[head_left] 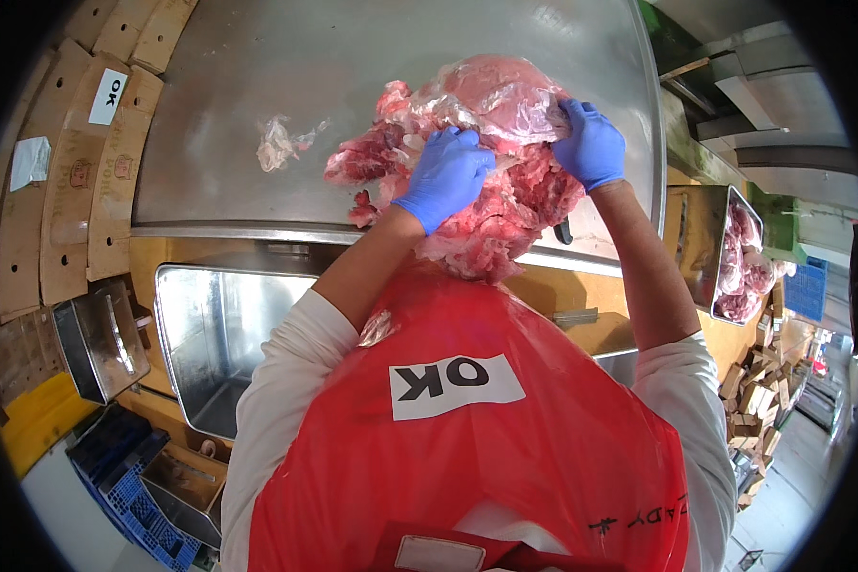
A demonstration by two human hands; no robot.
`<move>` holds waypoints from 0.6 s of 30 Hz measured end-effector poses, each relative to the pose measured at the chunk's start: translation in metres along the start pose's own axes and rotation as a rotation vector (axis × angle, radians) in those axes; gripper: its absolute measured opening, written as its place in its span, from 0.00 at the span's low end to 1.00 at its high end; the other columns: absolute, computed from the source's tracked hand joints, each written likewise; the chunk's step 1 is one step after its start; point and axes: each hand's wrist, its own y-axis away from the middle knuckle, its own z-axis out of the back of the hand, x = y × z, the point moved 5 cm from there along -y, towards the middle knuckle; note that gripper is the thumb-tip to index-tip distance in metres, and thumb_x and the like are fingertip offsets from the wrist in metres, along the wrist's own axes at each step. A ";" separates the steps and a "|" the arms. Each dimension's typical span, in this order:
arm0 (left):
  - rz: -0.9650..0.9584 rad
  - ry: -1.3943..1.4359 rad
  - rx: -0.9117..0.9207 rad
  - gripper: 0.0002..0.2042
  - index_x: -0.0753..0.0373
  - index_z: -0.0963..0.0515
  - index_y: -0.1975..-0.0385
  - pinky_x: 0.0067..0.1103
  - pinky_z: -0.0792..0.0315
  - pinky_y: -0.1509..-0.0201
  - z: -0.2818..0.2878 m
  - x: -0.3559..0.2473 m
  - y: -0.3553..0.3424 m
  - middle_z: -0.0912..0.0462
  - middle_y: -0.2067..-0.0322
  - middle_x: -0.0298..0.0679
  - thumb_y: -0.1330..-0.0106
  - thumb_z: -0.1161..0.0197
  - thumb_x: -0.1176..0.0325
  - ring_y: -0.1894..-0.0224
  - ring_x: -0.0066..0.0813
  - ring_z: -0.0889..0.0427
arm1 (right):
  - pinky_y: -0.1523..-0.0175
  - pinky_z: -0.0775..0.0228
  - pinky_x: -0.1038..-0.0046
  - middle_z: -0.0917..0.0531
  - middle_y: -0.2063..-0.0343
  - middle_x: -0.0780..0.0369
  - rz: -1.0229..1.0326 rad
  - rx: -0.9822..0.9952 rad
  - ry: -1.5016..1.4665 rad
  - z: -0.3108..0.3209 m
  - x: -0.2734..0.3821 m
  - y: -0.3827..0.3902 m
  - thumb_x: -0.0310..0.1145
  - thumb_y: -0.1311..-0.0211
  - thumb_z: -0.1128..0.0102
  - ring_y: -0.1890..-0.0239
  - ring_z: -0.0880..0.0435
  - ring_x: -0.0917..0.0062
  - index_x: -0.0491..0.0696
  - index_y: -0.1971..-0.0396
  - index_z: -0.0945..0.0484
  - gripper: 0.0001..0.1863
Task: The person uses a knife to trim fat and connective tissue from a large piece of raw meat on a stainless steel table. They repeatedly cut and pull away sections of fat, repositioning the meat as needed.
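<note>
Meat pile [534, 186] sits upper centre on the steel table [257, 76]. Right hand [591, 145] pinches clear film [505, 95] at its edge; left hand [448, 173] curls in, grip unclear. Likely unwrapping; next pull needs meat steadied, film gripped firmly.

1. Shows smooth metal on the table [257, 57], 12 o'clock.
2. Glistens wet on the meat [515, 91], 12 o'clock.
3. Shines like plastic on the apron [543, 439], 6 o'clock.
4. Looks like matt cardboard on the boxes [71, 191], 10 o'clock.
</note>
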 end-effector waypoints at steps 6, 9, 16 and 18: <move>-0.023 0.007 0.120 0.07 0.55 0.11 0.62 0.41 0.27 0.45 0.007 0.010 0.007 0.19 0.61 0.41 0.35 0.36 0.69 0.52 0.46 0.21 | 0.50 0.17 0.54 0.10 0.57 0.55 0.039 0.050 -0.110 0.010 -0.008 -0.018 0.45 0.42 0.27 0.55 0.10 0.53 0.59 0.46 0.13 0.23; -0.046 -0.023 0.061 0.09 0.57 0.12 0.57 0.40 0.25 0.44 0.027 -0.012 0.008 0.16 0.58 0.42 0.34 0.33 0.66 0.49 0.47 0.19 | 0.47 0.17 0.56 0.09 0.57 0.56 0.046 0.107 -0.159 0.011 -0.019 -0.024 0.46 0.46 0.23 0.54 0.10 0.53 0.58 0.48 0.11 0.24; 0.215 -0.190 0.141 0.16 0.62 0.15 0.52 0.43 0.22 0.43 -0.005 -0.040 -0.006 0.13 0.51 0.48 0.33 0.29 0.58 0.49 0.51 0.14 | 0.44 0.18 0.62 0.08 0.55 0.52 -0.008 0.349 -0.199 0.029 -0.004 -0.049 0.44 0.48 0.19 0.52 0.09 0.55 0.50 0.48 0.10 0.27; 0.276 -0.228 0.174 0.16 0.61 0.14 0.53 0.43 0.22 0.43 -0.012 -0.040 -0.014 0.12 0.53 0.49 0.33 0.29 0.57 0.50 0.51 0.13 | 0.44 0.18 0.61 0.09 0.55 0.52 0.012 0.367 -0.228 0.026 -0.010 -0.053 0.47 0.48 0.19 0.53 0.09 0.54 0.52 0.47 0.10 0.27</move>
